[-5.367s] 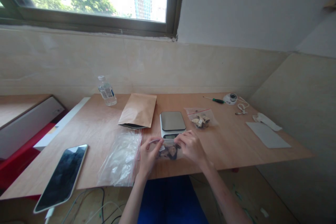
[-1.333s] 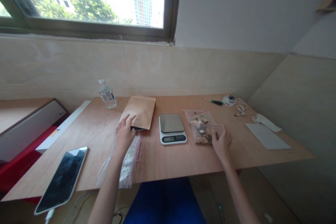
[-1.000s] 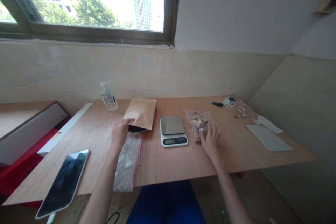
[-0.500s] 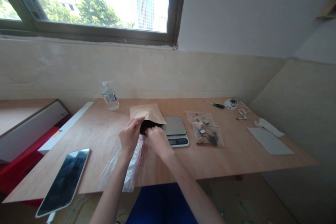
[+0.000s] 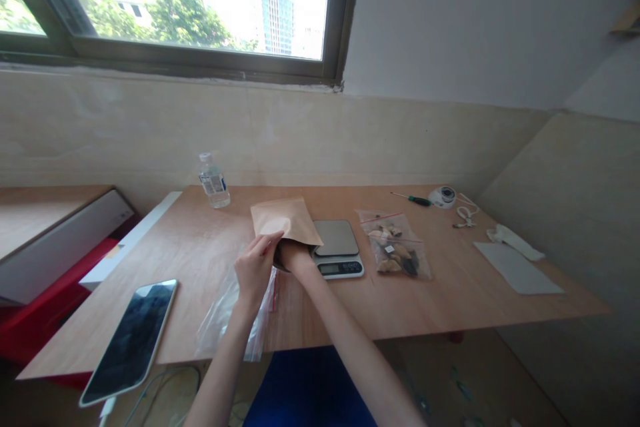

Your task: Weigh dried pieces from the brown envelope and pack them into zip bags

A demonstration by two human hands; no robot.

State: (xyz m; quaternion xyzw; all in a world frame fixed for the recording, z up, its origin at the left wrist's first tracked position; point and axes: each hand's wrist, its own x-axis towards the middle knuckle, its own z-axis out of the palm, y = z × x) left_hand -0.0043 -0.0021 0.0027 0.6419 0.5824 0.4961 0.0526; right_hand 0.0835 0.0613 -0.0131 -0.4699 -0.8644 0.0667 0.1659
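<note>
A brown kraft paper bag lies on the table with its dark mouth facing me. My left hand pinches the edge of that mouth on the left side. Inside the bag is my right hand, in to about the wrist, so its fingers and anything in them are hidden. Right beside the bag sits a kitchen scale with a grey plate and a small display. Clear zip bags lie under and around my left forearm. Farther right are zip bags with brown and dark pieces.
A water bottle stands at the back left. A phone on a cable overhangs the front left edge. Toward the right lie a screwdriver, a white camera with its cable, and a white sheet.
My right hand has gone deeper into the paper bag, from fingertips at its mouth to about the wrist. My left hand keeps its pinch on the edge. The view has shifted slightly.
</note>
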